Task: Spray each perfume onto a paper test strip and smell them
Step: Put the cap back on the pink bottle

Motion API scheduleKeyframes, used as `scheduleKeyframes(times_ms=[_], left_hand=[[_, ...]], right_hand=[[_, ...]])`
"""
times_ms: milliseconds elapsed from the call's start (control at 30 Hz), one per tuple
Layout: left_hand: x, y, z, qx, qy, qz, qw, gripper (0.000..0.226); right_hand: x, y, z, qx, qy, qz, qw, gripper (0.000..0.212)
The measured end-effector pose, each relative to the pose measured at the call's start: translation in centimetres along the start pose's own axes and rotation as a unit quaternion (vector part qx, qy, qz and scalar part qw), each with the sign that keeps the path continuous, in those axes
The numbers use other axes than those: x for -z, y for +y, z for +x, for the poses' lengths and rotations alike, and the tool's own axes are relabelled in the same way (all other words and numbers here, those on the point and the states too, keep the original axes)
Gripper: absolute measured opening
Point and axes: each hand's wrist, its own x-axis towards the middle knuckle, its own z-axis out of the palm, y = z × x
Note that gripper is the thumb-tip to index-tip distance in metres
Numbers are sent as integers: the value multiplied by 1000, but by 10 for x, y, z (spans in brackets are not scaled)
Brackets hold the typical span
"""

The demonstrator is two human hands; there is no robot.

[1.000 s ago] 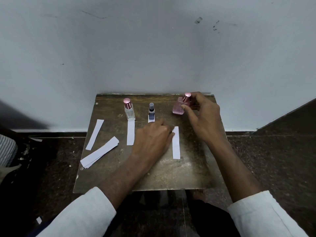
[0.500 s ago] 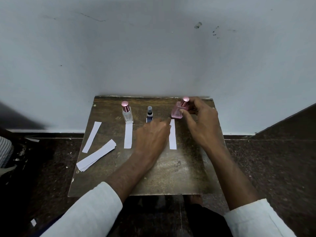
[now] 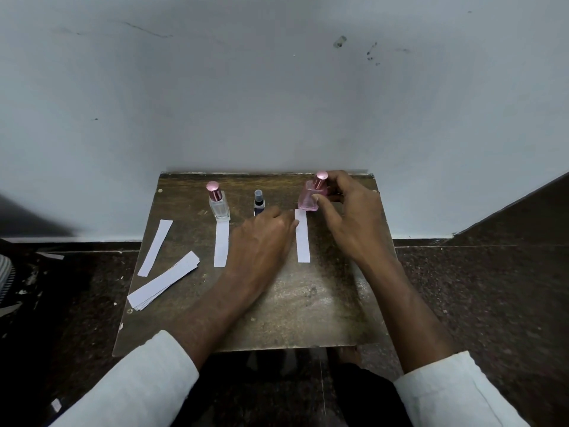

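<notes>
Three perfume bottles stand along the back of a small brown table [image 3: 308, 318]: a clear bottle with a pink cap [image 3: 218, 202], a small dark bottle [image 3: 259, 202], and a pink bottle [image 3: 311, 197]. My right hand [image 3: 348, 211] grips the pink bottle, thumb on its front. A white paper strip [image 3: 302, 236] lies in front of that bottle, its far end at the base. My left hand [image 3: 261, 238] lies palm down beside this strip, fingertips touching its left edge. Another strip [image 3: 221, 243] lies in front of the clear bottle. The left hand hides whatever lies in front of the dark bottle.
A stack of spare paper strips [image 3: 164, 280] and a single loose strip [image 3: 155, 246] lie at the table's left side. A white wall rises directly behind the table. Dark speckled floor surrounds it, with scraps of paper at the far left.
My left hand has slid the strip forward until its far end reaches the pink bottle's base. My right hand has kept hold of the pink bottle.
</notes>
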Motion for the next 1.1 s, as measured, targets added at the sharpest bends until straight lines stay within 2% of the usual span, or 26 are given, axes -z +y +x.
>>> scheduleKeyframes(times_ms=[200, 433, 1100], left_hand=[[-3, -5, -7, -10, -30, -18, 999, 36], [-1, -4, -7, -18, -34, -10, 999, 39], [0, -4, -9, -22, -8, -17, 1000, 34]], right_hand=[[0, -3, -4, 28, -29, -13, 999, 33], [-14, 8, -1, 53, -19, -18, 998, 35], [-23, 11, 0, 65, -7, -28, 997, 30]])
